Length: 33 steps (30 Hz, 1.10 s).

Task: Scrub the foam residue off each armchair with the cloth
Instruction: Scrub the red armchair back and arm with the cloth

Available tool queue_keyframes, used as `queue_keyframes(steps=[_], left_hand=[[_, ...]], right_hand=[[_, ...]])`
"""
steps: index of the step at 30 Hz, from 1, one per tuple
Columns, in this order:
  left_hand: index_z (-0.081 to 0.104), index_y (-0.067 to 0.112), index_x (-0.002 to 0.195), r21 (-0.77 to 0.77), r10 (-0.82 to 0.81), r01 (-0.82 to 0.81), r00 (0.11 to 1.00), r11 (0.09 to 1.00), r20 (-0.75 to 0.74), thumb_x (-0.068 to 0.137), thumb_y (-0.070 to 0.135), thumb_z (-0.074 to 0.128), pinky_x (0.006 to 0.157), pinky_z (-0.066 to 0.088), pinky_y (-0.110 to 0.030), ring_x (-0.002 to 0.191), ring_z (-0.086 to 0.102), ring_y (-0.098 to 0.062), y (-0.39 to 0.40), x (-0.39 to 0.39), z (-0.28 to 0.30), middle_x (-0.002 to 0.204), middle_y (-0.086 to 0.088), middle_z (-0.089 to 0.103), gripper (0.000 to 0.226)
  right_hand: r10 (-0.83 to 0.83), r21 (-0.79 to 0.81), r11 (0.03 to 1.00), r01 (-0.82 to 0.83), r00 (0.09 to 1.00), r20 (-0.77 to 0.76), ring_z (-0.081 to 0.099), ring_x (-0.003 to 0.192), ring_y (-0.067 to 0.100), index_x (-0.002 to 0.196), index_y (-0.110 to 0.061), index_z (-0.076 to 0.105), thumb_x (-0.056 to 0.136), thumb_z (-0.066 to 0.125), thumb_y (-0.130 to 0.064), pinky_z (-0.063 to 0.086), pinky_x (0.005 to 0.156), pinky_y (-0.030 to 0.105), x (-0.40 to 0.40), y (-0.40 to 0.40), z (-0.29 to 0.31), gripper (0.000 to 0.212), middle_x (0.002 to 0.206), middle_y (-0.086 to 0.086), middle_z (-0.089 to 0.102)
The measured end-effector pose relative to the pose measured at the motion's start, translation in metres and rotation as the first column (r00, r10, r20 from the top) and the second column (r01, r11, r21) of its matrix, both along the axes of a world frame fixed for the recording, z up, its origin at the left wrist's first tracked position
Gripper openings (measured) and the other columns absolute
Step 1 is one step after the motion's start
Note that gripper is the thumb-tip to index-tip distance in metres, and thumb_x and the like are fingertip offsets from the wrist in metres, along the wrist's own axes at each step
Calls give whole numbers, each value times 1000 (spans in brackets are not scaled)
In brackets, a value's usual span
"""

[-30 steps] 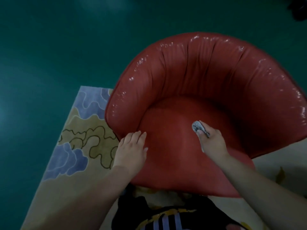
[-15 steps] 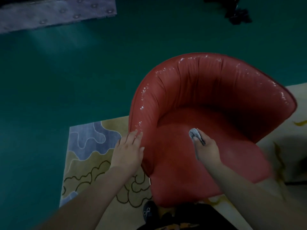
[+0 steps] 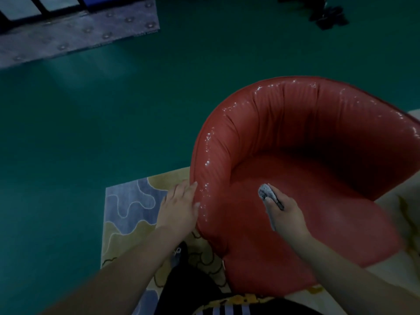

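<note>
A red leather tub armchair (image 3: 302, 137) fills the right half of the view. White foam specks glisten along its left arm and top rim. My left hand (image 3: 179, 206) lies flat with straight fingers against the outside of the left arm. My right hand (image 3: 286, 215) hovers over the seat and grips a small grey cloth (image 3: 266, 192), which sticks out past the fingertips. The chair's right side runs out of view.
The chair stands on a patterned rug (image 3: 129, 201) in blue and tan. Dark green floor (image 3: 102, 110) lies beyond. A grey studded mat (image 3: 75, 32) is at the top left, and dark objects (image 3: 329, 14) at the top right. My dark clothing (image 3: 193, 289) shows at the bottom.
The view has swung up and left, so the chair sits further right. My left hand has slid from the seat's front edge to the outside of the left arm. My right hand keeps the cloth.
</note>
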<state>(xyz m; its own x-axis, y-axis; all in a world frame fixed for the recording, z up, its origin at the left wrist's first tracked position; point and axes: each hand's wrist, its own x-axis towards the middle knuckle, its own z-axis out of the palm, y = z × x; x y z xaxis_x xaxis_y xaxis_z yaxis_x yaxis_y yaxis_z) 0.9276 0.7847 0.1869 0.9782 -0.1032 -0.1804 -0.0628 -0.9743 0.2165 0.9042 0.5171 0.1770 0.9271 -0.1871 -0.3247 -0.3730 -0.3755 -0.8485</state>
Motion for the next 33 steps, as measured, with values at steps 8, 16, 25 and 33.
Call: queue_keyframes(steps=[8,16,25,33], left_hand=[[15,21,152,-55,-272,266,952,962,-138,97,44,43,117,20,-41,144,17,-28,51,95,-24,158,-13,15,66],[1,26,153,-120,-506,493,827,862,-243,92,58,45,114,25,-37,146,13,-27,57,146,-28,160,-9,-6,82],[4,22,154,-173,-514,485,830,857,-217,85,59,55,108,34,-32,144,21,-29,51,140,-41,159,-9,-17,93],[5,26,153,-277,-531,474,826,836,-191,82,57,58,107,20,-23,147,4,-21,59,142,-52,159,-3,-17,94]], right_hand=[[-278,67,959,276,960,30,56,51,20,124,-27,59,96,49,-13,44,44,22,26,82,-6,33,70,13,63],[-579,-3,815,580,814,45,64,75,32,130,-19,58,93,54,-9,46,52,17,11,144,-16,39,96,20,69],[-685,-132,718,683,728,39,56,98,9,129,-21,58,91,60,-8,33,75,1,-27,170,-51,41,108,13,62],[-675,-210,706,677,732,89,45,99,21,131,-29,55,90,60,-10,36,97,32,-21,226,-95,46,104,1,45]])
